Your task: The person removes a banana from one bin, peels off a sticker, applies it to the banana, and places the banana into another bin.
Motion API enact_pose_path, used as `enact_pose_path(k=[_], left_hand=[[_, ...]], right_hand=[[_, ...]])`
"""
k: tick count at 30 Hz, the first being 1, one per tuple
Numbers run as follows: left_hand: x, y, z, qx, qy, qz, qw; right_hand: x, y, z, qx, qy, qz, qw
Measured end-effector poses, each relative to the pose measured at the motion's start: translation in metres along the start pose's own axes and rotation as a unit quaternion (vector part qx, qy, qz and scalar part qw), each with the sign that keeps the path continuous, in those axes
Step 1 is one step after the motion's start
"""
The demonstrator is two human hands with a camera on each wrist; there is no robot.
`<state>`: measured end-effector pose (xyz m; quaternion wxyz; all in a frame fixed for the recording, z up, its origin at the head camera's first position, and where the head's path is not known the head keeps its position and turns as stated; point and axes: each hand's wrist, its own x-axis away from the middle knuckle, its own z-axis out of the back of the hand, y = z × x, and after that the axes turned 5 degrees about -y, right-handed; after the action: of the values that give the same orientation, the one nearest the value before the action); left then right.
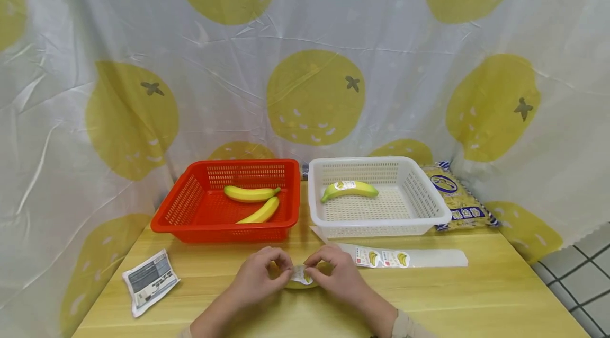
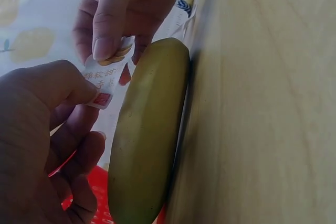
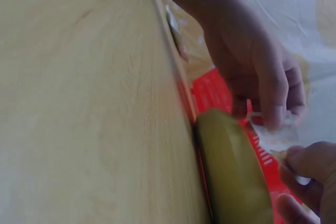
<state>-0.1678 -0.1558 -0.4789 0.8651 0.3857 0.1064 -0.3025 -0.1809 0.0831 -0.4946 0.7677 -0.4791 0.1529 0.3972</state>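
Note:
Both hands pinch one white sticker [image 2: 103, 81] printed with bananas, red marks and lettering. My left hand [image 1: 263, 273] holds the end with the red square between thumb and finger; my right hand [image 1: 339, 273] grips the end with the banana picture. Just under the sticker a banana [image 2: 149, 129] lies on the wooden table, close to the fingertips of both hands. In the head view the sticker and the fingers cover much of that banana.
A red basket [image 1: 224, 232] with two bananas stands at the back left. Beside it, a white basket [image 1: 381, 228] holds a banana [image 1: 361, 188] bearing a sticker. A sticker strip [image 1: 433, 258] lies in front. A white packet [image 1: 150, 282] sits left, a yellow bag [image 1: 459, 200] right.

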Motion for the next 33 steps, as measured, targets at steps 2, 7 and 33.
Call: enact_pose_path(k=[2,7,33], left_hand=[[0.0002,-0.0002,0.0018,-0.002,-0.014,0.005,0.9999],[0.0012,-0.0009,0.0030,-0.022,-0.035,0.025,0.9988],[-0.0006,0.0005,0.0009,-0.067,-0.059,0.092,0.9918]], right_hand=[[-0.0002,0.0003,-0.0020,0.008,-0.003,0.004,1.000],[0.0014,0.0037,-0.0050,0.018,-0.014,0.004,1.000],[0.0057,0.0066,-0.0106,0.098,-0.036,0.025,0.994]])
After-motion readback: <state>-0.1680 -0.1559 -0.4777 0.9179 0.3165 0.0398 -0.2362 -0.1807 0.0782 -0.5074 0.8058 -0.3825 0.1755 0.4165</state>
